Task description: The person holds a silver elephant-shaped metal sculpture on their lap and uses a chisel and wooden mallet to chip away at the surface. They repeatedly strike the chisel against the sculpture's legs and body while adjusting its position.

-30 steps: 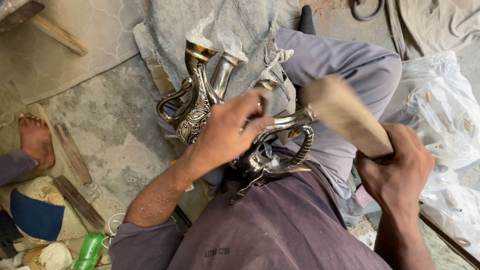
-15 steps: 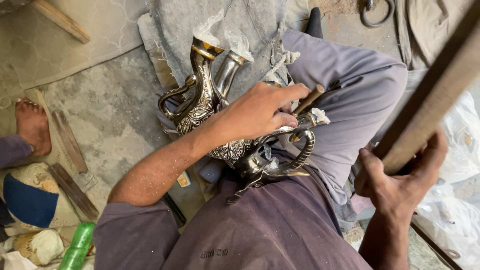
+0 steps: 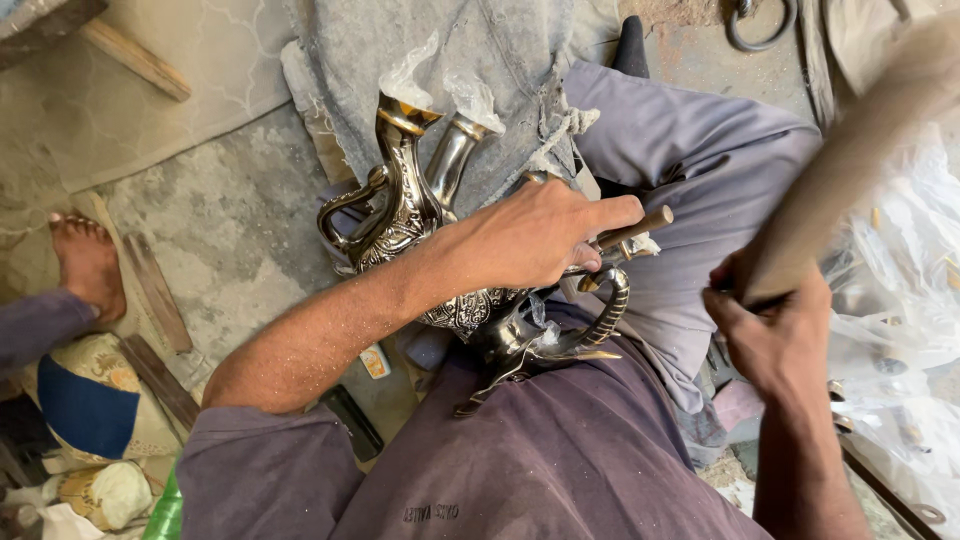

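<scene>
An ornate silver metal pitcher [image 3: 410, 215] with a curved handle and engraved body lies across my lap. My left hand [image 3: 535, 235] rests on its body and grips a thin metal punch [image 3: 635, 227] that points at the metal. My right hand [image 3: 770, 335] is closed on the handle of a wooden mallet [image 3: 860, 150], raised and blurred at the right. A curled metal leg or spout [image 3: 605, 320] sticks out below my left hand.
Grey cloth [image 3: 500, 60] lies under the pitcher. A bare foot [image 3: 85, 265] rests on the stone floor at left near wooden strips [image 3: 155, 290]. Clear plastic sheeting [image 3: 900, 300] covers things at right. A metal ring [image 3: 760, 25] lies at the top.
The mallet has swung up from beside the pitcher to a raised position at the right. My left hand has stayed on the pitcher with the punch.
</scene>
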`<state>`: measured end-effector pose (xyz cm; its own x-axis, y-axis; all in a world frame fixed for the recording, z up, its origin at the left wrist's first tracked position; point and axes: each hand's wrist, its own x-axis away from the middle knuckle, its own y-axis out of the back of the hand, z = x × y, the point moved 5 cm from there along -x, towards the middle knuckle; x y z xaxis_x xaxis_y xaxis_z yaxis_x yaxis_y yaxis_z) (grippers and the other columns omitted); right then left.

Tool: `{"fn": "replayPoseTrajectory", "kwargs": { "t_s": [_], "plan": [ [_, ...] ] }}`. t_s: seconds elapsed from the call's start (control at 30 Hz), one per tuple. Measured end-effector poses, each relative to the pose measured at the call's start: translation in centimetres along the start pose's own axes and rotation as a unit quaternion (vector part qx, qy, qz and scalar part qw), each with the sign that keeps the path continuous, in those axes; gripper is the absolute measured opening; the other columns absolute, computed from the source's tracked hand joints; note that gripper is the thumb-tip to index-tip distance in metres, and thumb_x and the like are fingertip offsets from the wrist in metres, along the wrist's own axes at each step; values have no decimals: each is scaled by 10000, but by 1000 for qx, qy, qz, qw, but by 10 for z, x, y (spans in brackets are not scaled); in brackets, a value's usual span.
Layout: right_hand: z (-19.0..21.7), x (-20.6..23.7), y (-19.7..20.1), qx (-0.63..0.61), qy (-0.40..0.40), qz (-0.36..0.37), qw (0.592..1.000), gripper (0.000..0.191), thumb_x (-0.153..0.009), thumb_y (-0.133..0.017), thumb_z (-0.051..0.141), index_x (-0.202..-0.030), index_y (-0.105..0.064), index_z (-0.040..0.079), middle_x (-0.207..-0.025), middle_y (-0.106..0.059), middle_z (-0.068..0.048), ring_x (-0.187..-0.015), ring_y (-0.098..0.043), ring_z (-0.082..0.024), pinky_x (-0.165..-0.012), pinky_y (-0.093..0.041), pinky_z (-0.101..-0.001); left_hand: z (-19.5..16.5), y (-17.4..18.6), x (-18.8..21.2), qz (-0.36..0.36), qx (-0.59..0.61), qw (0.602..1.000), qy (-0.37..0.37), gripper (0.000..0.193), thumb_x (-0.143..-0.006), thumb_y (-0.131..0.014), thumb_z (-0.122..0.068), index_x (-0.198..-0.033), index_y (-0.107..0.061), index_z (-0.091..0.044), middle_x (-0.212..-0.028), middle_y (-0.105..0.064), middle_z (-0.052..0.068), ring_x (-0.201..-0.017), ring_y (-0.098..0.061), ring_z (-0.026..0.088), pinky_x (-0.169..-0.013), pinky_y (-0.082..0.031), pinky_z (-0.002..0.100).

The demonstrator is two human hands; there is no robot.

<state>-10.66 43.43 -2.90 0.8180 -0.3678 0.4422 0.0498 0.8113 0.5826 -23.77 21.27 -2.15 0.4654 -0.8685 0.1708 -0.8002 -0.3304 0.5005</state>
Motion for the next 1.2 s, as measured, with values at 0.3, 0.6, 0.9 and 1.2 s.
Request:
{"fn": "replayPoseTrajectory", "kwargs": {
  "t_s": [0.3,0.6,0.9,1.2],
  "plan": [
    [0,-4,1,145,170,-14,975,339,-821,-744,-65,-1124,-598,-26,-1015,-711,-127,-889,-700,-213,-766,-564,-370,-4,4,3,-2,2,1000,-6,508,-863,-776,-70,-1306,-532,-125,-795,-729,122,-808,-761,342,-644,-559,487],
    [1,-8,7,147,121,-46,981,202,-932,-747,-61,-1084,-622,-18,-961,-713,-125,-868,-715,-201,-791,-563,-380,-4,1,-2,18,-4,1000,-10,504,-855,-750,-50,-1298,-519,-121,-897,-743,111,-813,-774,311,-672,-603,435],
    [7,-11,8,-18,71,-24,997,384,-785,-771,-25,-1128,-603,12,-977,-708,-90,-901,-689,-179,-798,-542,-319,-2,1,-1,39,9,999,33,505,-859,-736,-14,-1298,-513,-125,-824,-726,124,-836,-776,303,-660,-595,446],
    [5,-9,-2,-159,42,29,986,311,-758,-758,-34,-1027,-613,24,-936,-693,-58,-885,-697,-144,-801,-578,-307,-1,1,3,20,18,1000,6,473,-882,-736,-15,-1296,-532,-122,-845,-741,128,-876,-774,316,-660,-570,472]
  ]
}}
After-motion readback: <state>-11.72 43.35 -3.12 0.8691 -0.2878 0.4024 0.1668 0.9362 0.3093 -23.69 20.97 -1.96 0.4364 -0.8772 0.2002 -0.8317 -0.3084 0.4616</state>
